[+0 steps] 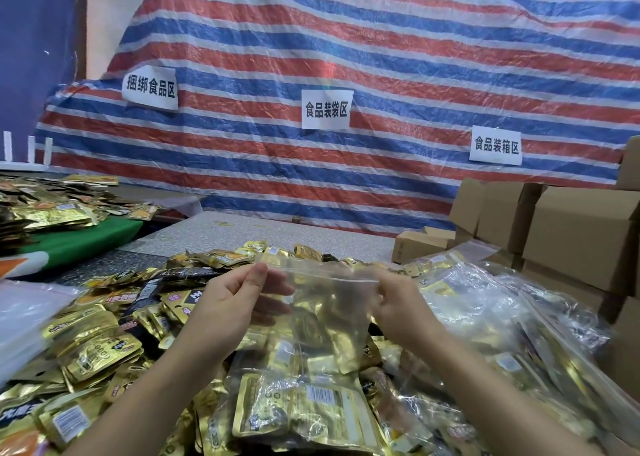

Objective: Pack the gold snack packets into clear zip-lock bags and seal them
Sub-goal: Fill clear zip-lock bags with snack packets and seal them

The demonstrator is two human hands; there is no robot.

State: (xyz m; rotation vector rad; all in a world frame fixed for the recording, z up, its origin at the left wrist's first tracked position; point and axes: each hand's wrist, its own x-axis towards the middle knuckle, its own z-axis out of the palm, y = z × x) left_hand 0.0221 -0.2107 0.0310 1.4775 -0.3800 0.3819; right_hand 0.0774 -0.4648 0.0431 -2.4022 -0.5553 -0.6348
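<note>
Above the gold packets [93,351], both hands [228,303] pinch a seemingly empty zip-lock bag [322,303].

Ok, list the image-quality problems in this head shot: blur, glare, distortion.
Head view: wide-angle lens bows the striped tarp; the clear zip-lock bag is soft and hard to outline; glare sheens the filled bags at right; gold packets near the frame edge smear slightly.

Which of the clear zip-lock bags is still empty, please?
The zip-lock bag held up by its top edge between the left hand and right hand; the bags lying below already hold gold packets.
</note>
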